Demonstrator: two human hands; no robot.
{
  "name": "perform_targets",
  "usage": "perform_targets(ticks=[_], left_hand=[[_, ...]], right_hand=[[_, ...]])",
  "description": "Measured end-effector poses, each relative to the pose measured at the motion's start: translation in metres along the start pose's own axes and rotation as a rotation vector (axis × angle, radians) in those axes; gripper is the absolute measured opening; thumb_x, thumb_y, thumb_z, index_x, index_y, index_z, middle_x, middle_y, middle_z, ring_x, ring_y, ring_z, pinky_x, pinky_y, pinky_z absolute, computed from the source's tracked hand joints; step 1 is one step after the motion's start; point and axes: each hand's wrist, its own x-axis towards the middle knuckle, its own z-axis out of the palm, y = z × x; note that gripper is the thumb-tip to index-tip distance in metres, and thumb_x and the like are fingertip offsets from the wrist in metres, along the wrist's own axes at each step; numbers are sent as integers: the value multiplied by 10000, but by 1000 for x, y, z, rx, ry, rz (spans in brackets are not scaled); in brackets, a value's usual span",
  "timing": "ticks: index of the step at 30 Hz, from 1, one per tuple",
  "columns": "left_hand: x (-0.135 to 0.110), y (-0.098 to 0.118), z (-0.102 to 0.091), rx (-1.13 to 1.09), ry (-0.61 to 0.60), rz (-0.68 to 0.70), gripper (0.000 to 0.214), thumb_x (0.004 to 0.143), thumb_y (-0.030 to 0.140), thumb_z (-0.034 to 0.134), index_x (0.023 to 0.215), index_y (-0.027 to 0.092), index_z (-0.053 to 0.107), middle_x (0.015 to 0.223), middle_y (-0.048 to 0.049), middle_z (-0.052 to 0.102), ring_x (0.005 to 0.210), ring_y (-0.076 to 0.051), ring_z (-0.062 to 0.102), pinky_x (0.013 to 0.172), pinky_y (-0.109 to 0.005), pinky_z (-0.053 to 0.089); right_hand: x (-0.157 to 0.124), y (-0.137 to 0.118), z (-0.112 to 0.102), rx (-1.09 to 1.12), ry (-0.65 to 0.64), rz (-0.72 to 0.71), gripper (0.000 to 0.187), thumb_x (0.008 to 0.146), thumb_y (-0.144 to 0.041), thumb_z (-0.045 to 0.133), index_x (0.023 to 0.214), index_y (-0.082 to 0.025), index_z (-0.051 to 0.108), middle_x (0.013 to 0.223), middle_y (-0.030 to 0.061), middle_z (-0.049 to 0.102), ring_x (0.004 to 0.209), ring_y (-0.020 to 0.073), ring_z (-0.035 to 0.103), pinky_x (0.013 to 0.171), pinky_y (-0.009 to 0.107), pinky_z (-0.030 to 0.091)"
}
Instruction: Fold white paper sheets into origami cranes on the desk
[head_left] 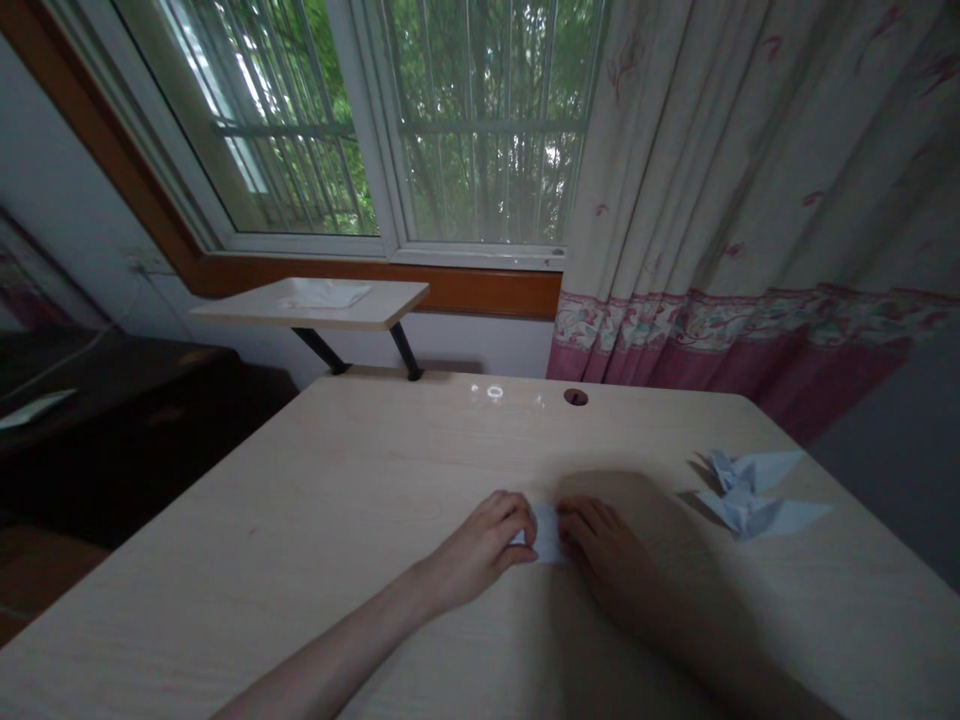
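Observation:
A small piece of white paper (550, 535) lies on the wooden table between my two hands. My left hand (501, 535) grips its left edge, thumb and fingers closed about it. At the right edge my right hand (596, 540) has its fingers curled and pressed onto the paper; its thumb is hidden in shadow. How the paper is folded under the fingers cannot be made out. Off to the right of my right hand sit two folded paper cranes (750, 510), close together with pointed wings spread.
The pale tabletop (337, 500) has a round cable hole (576, 397) near its back edge. A raised shelf (375, 305) on black legs stands at the back left, with white paper (326, 293) on it. Behind are a barred window and a patterned curtain (675, 250).

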Motion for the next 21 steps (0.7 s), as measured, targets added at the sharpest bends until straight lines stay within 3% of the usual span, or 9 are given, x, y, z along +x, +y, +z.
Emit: perform_targets(ticks=[14, 21], left_hand=[[-1, -1, -5, -74, -7, 18, 16, 946, 213, 615, 958, 206, 606, 1032, -40, 585, 1054, -190, 538, 942, -311, 444], [-3, -1, -5, 47, 4, 92, 102, 978, 261, 569, 1037, 219, 640, 1073, -50, 619, 1060, -198, 557, 960, -333, 442]], right_hand=[[-3, 2, -2, 13, -39, 8, 498, 709, 70, 382, 1045, -204, 629, 1183, 79, 660, 1115, 218, 583, 981, 422, 477], [-3, 4, 0, 71, 1, -4, 501, 704, 89, 368, 1029, -197, 621, 1155, 78, 667, 1109, 209, 585, 988, 410, 472]])
